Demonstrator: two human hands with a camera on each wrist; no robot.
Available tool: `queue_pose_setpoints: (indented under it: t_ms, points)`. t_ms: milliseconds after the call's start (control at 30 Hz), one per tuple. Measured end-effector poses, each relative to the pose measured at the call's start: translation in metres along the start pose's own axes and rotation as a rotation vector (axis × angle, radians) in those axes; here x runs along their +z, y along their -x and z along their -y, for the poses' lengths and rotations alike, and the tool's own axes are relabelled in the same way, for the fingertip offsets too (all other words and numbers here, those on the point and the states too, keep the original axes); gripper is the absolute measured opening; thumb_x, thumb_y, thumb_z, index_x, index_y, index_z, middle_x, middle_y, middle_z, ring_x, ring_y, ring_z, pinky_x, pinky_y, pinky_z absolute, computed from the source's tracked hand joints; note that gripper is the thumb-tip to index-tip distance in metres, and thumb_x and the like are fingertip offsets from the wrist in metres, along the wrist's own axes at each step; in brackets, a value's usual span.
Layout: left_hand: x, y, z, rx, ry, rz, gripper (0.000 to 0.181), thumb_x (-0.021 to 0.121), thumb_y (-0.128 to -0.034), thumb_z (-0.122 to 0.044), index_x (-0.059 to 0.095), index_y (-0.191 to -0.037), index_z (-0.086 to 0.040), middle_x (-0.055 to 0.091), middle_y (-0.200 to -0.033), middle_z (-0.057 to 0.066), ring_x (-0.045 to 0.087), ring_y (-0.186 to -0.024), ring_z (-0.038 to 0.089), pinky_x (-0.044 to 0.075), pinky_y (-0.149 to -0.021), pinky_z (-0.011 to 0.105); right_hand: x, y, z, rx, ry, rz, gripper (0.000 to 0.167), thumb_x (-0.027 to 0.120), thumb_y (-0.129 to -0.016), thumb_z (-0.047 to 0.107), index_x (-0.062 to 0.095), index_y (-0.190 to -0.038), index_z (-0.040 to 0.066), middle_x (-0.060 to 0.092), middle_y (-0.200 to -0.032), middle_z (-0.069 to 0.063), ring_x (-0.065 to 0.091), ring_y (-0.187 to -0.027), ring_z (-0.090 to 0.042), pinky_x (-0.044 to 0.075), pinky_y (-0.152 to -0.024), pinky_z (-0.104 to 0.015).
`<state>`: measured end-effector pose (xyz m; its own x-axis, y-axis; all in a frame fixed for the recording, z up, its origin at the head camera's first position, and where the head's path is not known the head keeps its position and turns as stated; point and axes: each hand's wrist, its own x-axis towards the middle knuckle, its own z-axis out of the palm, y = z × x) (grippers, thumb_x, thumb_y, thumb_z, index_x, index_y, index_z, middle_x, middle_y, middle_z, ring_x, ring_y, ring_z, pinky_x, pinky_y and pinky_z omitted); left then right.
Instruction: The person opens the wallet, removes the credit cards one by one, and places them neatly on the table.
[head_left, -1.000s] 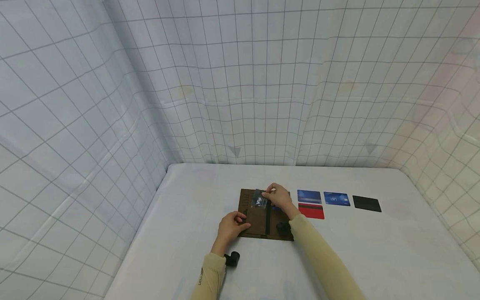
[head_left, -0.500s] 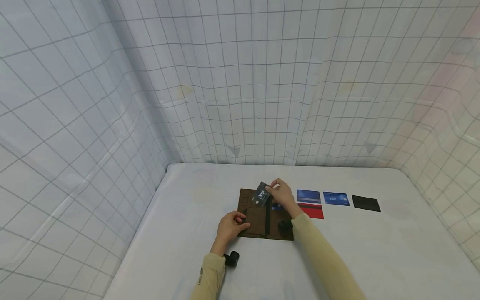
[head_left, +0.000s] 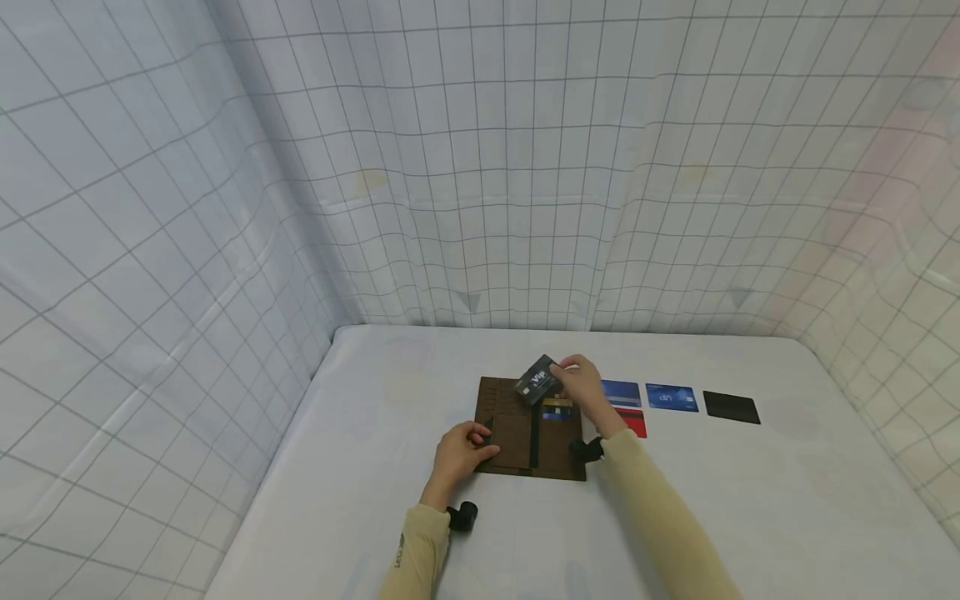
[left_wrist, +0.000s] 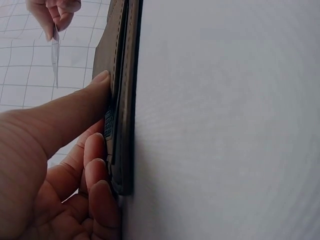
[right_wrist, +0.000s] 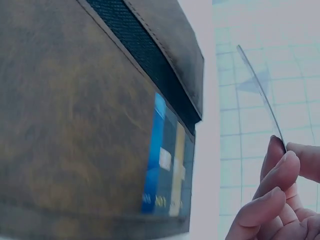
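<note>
An open brown leather wallet (head_left: pixel 558 454) lies flat on the white table, a black elastic band running down its middle. My left hand (head_left: pixel 456 457) holds it at the lower left edge. In the left wrist view, the thumb (left_wrist: pixel 82 107) presses on its flap while curled fingers touch its side. Above the wallet's upper edge, my right hand (head_left: pixel 587 390) pinches a black VIP card (head_left: pixel 537 380) by one end. The right wrist view shows that card (right_wrist: pixel 262 92) edge-on, apart from the wallet. Several bank cards (head_left: pixel 557 408) sit in the wallet's right-hand pockets.
Right of the wallet lie a blue striped card (head_left: pixel 622 392), a red card (head_left: pixel 636 422), partly behind my right arm, a blue VIP card (head_left: pixel 672 397) and a black card (head_left: pixel 732 407). A grid-patterned white curtain (head_left: pixel 525 208) surrounds the table (head_left: pixel 405 375) behind and at both sides.
My right hand has lifted the black VIP card off the wallet's left part and moved it up and right, turning it. Cards in the right pockets are more visible. My left hand stays in place.
</note>
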<state>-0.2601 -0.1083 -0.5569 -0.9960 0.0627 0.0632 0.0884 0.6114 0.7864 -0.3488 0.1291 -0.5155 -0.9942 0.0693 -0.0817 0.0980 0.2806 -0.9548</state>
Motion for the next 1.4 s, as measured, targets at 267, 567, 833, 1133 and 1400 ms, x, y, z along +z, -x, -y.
queue_pose_setpoints:
  t_ms: [267,567,833,1133,1400]
  points:
    - [-0.002,-0.001,0.001,0.008,0.007,0.0,0.026,0.081,-0.0758,-0.018,0.066,-0.093,-0.006,0.054,-0.076,-0.001,0.049,-0.069,0.014,0.041,-0.065,0.032,-0.031,0.009,-0.001,0.074,-0.043,-0.095,0.03,0.059,-0.094,0.028,0.051,-0.109,0.003,0.062,-0.09,-0.011,0.053,-0.059,-0.017,0.044,-0.059,-0.033]
    - [-0.003,0.0,0.0,0.019,0.001,0.002,0.026,0.081,-0.0762,-0.019,0.066,-0.093,-0.006,0.054,-0.076,-0.001,0.049,-0.068,0.014,0.041,-0.065,0.033,-0.076,0.021,-0.016,0.1,-0.098,-0.184,0.03,0.055,-0.097,0.025,0.047,-0.113,0.001,0.059,-0.086,-0.02,0.053,-0.057,-0.015,0.045,-0.061,-0.032]
    - [-0.003,-0.001,-0.001,0.013,0.007,-0.003,0.026,0.081,-0.0757,-0.018,0.066,-0.092,-0.006,0.053,-0.075,-0.001,0.049,-0.068,0.014,0.041,-0.064,0.032,-0.108,0.033,-0.026,0.131,-0.138,-0.28,0.025,0.054,-0.096,0.023,0.045,-0.108,0.004,0.059,-0.079,-0.006,0.052,-0.054,-0.011,0.044,-0.057,-0.026]
    - [-0.003,0.0,-0.001,0.013,0.01,-0.004,0.026,0.081,-0.0755,-0.017,0.066,-0.093,-0.005,0.054,-0.076,0.0,0.049,-0.068,0.014,0.041,-0.065,0.033,-0.136,0.048,-0.044,0.162,-0.125,-0.354,0.029,0.053,-0.097,0.025,0.044,-0.111,0.001,0.057,-0.08,-0.002,0.051,-0.054,-0.008,0.043,-0.055,-0.025]
    - [-0.002,0.001,-0.001,0.015,0.005,-0.001,0.026,0.082,-0.0755,-0.017,0.066,-0.093,-0.005,0.054,-0.076,-0.001,0.048,-0.068,0.013,0.041,-0.063,0.031,-0.155,0.062,-0.062,0.205,-0.012,-0.401,0.032,0.053,-0.097,0.024,0.045,-0.113,-0.002,0.056,-0.086,-0.007,0.052,-0.056,-0.009,0.043,-0.054,-0.027]
